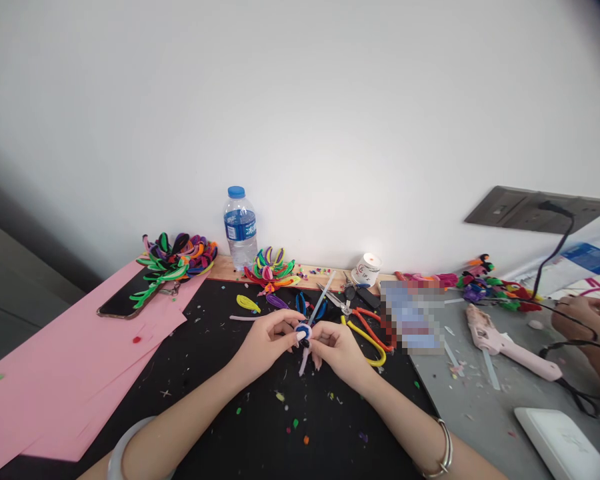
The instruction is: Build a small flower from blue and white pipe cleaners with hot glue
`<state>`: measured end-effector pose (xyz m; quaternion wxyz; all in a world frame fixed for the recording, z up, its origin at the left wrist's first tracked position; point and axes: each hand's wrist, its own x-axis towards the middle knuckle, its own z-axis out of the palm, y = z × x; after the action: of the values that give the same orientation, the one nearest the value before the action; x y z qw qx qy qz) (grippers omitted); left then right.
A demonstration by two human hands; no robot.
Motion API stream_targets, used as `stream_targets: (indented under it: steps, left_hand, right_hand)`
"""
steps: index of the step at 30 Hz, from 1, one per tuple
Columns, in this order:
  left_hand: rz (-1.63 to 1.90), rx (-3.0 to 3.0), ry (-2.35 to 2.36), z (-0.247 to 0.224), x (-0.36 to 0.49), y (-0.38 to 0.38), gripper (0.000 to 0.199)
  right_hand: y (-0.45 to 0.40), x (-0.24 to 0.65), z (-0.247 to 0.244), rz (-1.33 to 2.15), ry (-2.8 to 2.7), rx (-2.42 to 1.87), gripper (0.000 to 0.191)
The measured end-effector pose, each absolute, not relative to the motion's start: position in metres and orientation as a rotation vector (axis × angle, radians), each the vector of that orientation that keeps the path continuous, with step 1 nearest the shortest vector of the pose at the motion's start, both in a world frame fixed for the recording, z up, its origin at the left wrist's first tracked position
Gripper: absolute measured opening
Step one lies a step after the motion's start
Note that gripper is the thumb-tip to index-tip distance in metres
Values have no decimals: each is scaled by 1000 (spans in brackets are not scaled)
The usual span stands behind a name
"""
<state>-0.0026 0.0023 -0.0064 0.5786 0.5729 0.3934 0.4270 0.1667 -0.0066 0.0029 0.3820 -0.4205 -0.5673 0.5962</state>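
Above the black mat (205,427), both hands meet at a small coiled pipe cleaner piece (304,330), blue inside a pale lilac rim, with a lilac tail hanging below. My left hand (267,341) pinches its left side, thumb across the front. On the other side, my right hand (344,350) grips it with curled fingers, partly hiding it. Just beyond lie a translucent glue stick (323,298), dark blue loops (320,310), a purple loop (277,302) and a yellow loop (249,305). Orange-handled pliers (373,320) and a yellow bent strip (379,357) rest right of my right hand.
A water bottle (240,240) and paper cup (367,270) stand along the wall. Pink paper (55,380), with a phone (123,300), lies left. Rightward are a pink glue gun (525,357) with its cord, a white box (563,440) and another person's hand (577,323).
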Motion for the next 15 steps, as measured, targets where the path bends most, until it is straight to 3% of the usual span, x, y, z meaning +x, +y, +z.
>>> stream_targets:
  steps: [15]
  left_hand:
    - [1027, 1218, 879, -4, -4, 5, 21]
  right_hand:
    - [1, 176, -3, 1637, -1139, -904, 17]
